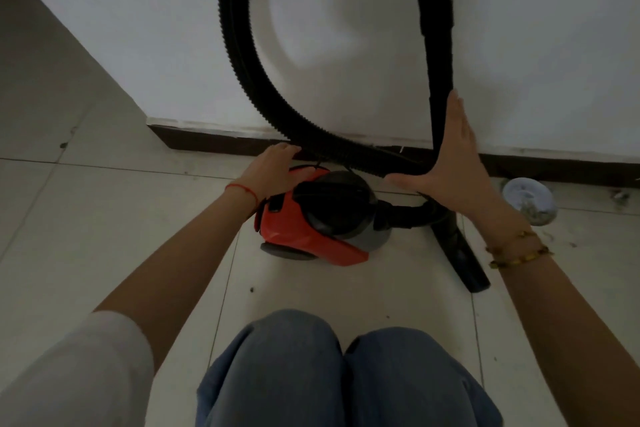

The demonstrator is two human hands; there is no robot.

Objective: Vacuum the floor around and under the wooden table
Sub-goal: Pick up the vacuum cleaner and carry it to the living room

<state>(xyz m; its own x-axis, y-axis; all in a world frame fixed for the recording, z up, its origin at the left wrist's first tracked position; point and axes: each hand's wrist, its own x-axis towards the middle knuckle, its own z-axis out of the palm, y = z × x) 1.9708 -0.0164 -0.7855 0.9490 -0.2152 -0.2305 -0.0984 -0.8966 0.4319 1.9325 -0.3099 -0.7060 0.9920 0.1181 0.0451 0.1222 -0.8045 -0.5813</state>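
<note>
A small orange and black canister vacuum (311,229) sits on the pale tiled floor (121,218) by the wall. Its black ribbed hose (239,55) loops up the wall and comes back down as a rigid black wand (440,55). A black crevice nozzle (460,253) lies on the floor to the vacuum's right. My left hand (273,170) rests on the rear top of the vacuum, its fingers curved over the edge. My right hand (450,163) is spread flat with straight fingers against the wand. No wooden table is in view.
A white wall (346,28) with a dark skirting board (214,142) runs across the view. A wall corner (147,120) juts out at the left. A round white object (530,199) lies on the floor at the right. My knees in blue jeans (329,374) are at the bottom.
</note>
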